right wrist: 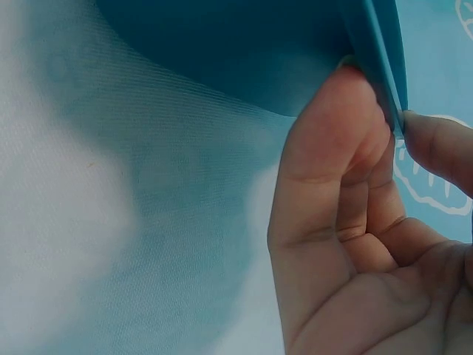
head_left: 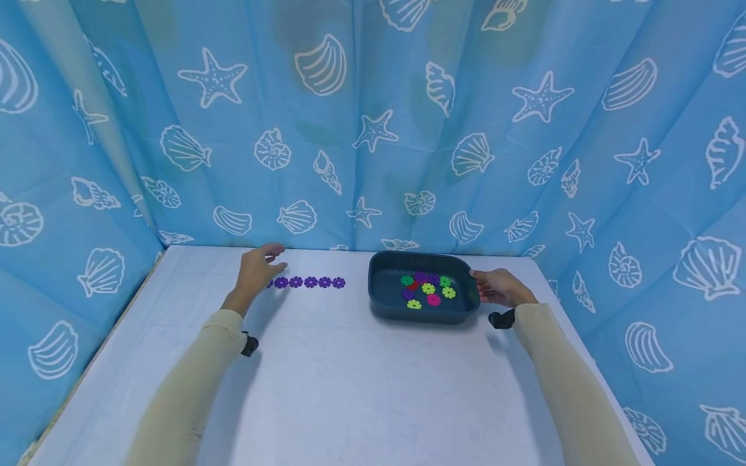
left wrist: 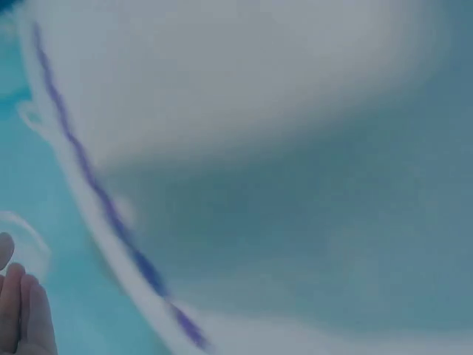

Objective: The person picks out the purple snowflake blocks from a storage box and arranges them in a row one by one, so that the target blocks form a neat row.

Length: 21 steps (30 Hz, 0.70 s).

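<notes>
At the right, my right hand (head_left: 500,288) grips the side rim of a dark blue-grey plastic tray (head_left: 419,314). The right wrist view shows the thumb and curled fingers (right wrist: 325,170) pinching the rim from either side. Inside the tray lie several flower-shaped plastic discs (head_left: 434,299) in green, yellow, purple, red and pink. My left hand (head_left: 253,275) hovers at the left end of a row of purple flower-shaped discs (head_left: 310,282), thumb and fingers apart and nothing seen between them. It hides part of that row. The left wrist view has only some fingertips (left wrist: 35,318) at its edge.
The discs and the tray are on a white-covered table (head_left: 373,388), toward its far edge. A blue curtain (head_left: 373,175) with white shells and starfish hangs behind and along both sides. Black wrist cameras sit under each sleeve cuff.
</notes>
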Tool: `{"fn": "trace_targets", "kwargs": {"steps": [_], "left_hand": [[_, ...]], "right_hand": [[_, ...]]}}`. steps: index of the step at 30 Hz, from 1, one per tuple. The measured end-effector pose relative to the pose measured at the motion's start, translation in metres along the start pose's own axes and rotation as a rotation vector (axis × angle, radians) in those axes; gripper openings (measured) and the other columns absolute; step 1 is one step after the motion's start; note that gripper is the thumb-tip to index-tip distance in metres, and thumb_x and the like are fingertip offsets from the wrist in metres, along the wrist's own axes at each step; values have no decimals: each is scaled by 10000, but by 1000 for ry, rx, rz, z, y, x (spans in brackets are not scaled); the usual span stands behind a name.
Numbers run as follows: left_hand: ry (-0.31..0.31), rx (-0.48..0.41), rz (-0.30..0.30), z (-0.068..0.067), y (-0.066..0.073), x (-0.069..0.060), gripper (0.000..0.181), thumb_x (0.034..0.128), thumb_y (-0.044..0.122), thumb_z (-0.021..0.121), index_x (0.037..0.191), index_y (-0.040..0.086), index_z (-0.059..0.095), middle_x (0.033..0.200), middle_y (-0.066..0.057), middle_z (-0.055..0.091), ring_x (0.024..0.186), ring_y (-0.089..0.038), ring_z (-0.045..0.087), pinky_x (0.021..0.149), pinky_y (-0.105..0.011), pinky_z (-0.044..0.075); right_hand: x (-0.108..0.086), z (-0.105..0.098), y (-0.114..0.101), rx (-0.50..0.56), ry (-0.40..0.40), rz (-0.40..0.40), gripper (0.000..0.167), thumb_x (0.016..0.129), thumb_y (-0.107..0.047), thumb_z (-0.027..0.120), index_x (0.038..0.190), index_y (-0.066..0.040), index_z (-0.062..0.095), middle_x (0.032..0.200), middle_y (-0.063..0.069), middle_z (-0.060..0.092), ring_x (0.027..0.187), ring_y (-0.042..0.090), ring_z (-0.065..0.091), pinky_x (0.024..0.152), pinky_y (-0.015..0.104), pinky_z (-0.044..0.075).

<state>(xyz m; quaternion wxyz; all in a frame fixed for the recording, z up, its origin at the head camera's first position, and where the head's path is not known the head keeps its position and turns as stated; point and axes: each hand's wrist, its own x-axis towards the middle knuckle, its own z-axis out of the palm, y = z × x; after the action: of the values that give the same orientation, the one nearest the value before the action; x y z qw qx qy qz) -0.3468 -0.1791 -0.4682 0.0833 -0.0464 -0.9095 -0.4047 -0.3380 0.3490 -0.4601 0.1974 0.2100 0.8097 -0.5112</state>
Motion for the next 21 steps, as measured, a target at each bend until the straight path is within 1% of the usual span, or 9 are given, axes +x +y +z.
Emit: {"fn": "trace_targets", "kwargs": {"steps": [2, 5, 8, 10, 13, 16, 19, 21], "left_hand": [[-6, -61, 63, 10, 18, 4, 469, 874, 43, 709, 1317, -4, 565, 1270, -174, 612, 1210, -337, 546, 1000, -409, 470], [-15, -148, 141, 30, 45, 9, 463, 862, 40, 723, 1301, 2, 581, 1245, -151, 632, 1189, -305, 565, 994, -372, 477], [-33, -208, 199, 53, 73, 12, 445, 856, 37, 728, 1280, 4, 596, 1218, -130, 648, 1161, -277, 583, 979, -350, 488], [-38, -254, 220, 70, 92, 11, 432, 851, 31, 733, 1264, 4, 610, 1196, -119, 661, 1140, -262, 595, 968, -337, 496], [-50, -317, 228, 95, 115, 9, 416, 846, 21, 736, 1246, -2, 626, 1169, -111, 677, 1118, -246, 611, 953, -312, 502], [-82, -354, 229, 119, 132, 5, 402, 846, 25, 738, 1236, 6, 640, 1151, -102, 687, 1107, -228, 621, 937, -275, 506], [-163, -349, 246, 140, 142, 1, 418, 856, 40, 734, 1259, 8, 628, 1163, -89, 684, 1114, -211, 624, 940, -256, 499], [-215, -338, 262, 152, 147, -1, 430, 860, 44, 732, 1274, 9, 619, 1174, -78, 682, 1111, -202, 628, 944, -264, 499]], "right_hand": [[0, 0, 0, 5, 1, 3, 517, 1011, -366, 511, 1301, 59, 461, 1025, 122, 540, 794, 171, 592, 738, 265, 568], [1, -1, 1, 11, 1, 4, 518, 1010, -367, 517, 1304, 54, 455, 1036, 126, 534, 790, 169, 592, 735, 261, 568], [1, -2, 1, 12, -1, -7, 522, 1009, -365, 519, 1311, 55, 448, 1049, 130, 527, 791, 171, 589, 729, 256, 567], [0, -4, 1, 10, -6, -18, 527, 1007, -361, 522, 1315, 59, 444, 1056, 133, 521, 798, 175, 582, 726, 257, 567], [-1, -5, 2, 8, -9, -29, 532, 1003, -357, 529, 1312, 68, 446, 1063, 138, 515, 808, 186, 574, 721, 260, 567], [-2, -5, 2, 13, -8, -30, 537, 1000, -357, 536, 1305, 77, 454, 1065, 143, 518, 817, 195, 574, 725, 266, 569], [-2, -3, 1, 23, -2, -23, 525, 997, -357, 544, 1287, 73, 466, 1048, 141, 531, 807, 193, 584, 725, 267, 570], [-4, -3, 1, 21, -8, -26, 522, 1001, -356, 536, 1285, 76, 464, 1040, 140, 532, 798, 187, 585, 724, 263, 570]]}}
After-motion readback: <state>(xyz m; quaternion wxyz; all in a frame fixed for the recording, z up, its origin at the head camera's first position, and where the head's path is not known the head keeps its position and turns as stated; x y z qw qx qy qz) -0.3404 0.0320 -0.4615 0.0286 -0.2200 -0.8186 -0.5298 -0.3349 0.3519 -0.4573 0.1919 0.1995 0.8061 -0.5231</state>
